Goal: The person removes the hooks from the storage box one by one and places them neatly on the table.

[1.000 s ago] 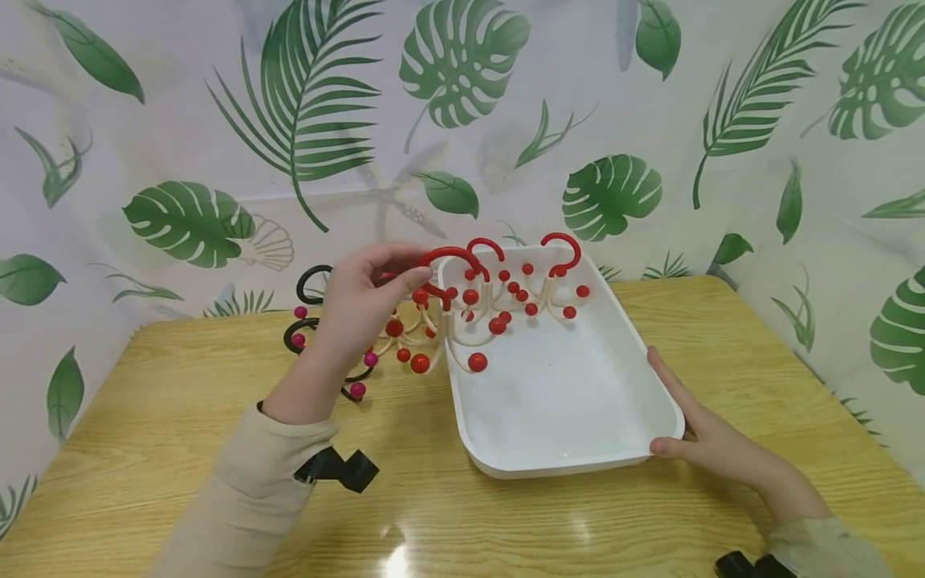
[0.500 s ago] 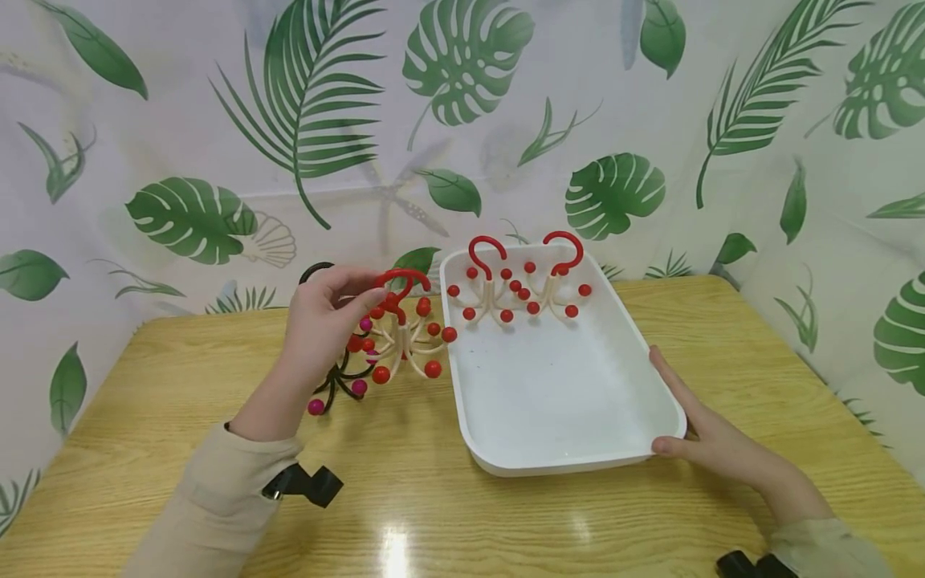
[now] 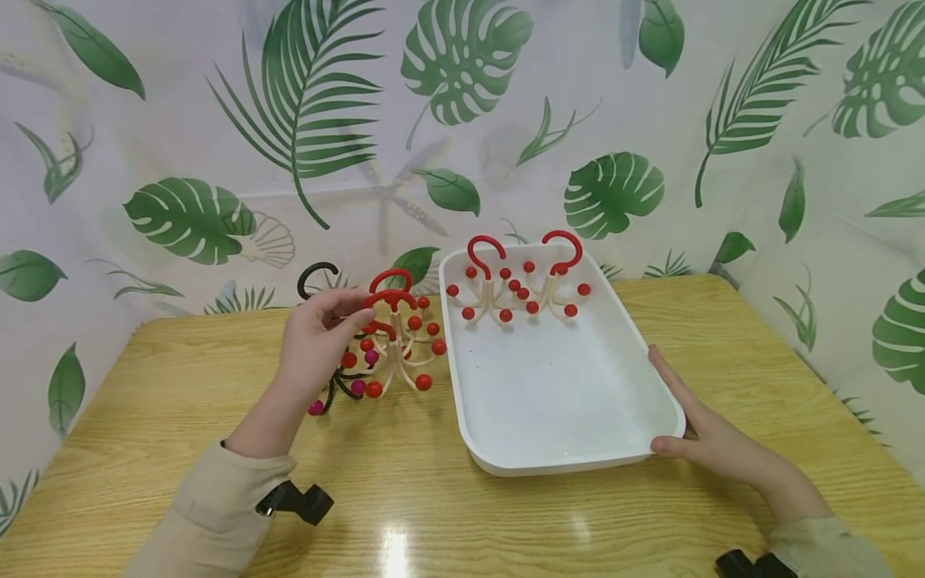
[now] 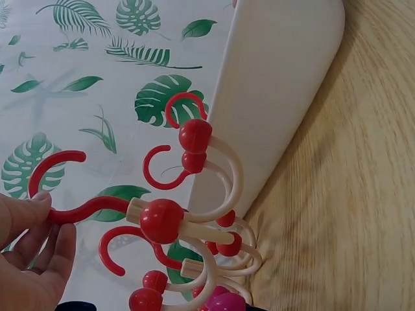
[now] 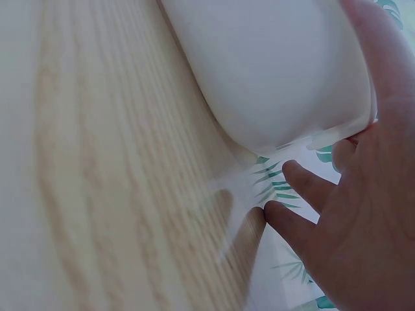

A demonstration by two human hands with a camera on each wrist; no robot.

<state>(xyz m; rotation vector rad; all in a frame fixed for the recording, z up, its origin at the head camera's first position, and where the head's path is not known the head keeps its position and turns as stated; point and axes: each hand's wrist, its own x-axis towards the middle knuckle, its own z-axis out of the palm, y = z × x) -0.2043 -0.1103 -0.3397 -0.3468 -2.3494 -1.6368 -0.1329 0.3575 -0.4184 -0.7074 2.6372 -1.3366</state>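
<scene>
Left hand [image 3: 309, 341] pinches a hanger [image 3: 394, 355] by its red hook [image 4: 94, 207], right hand [image 3: 711, 441] grips the white tray [image 3: 556, 393] by its corner, two similar hangers [image 3: 487, 291] inside.

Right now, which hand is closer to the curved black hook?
The left hand, just in front of the black hook, pinching a curved red hook. The right hand holds the white rectangular tray, farther right.
</scene>
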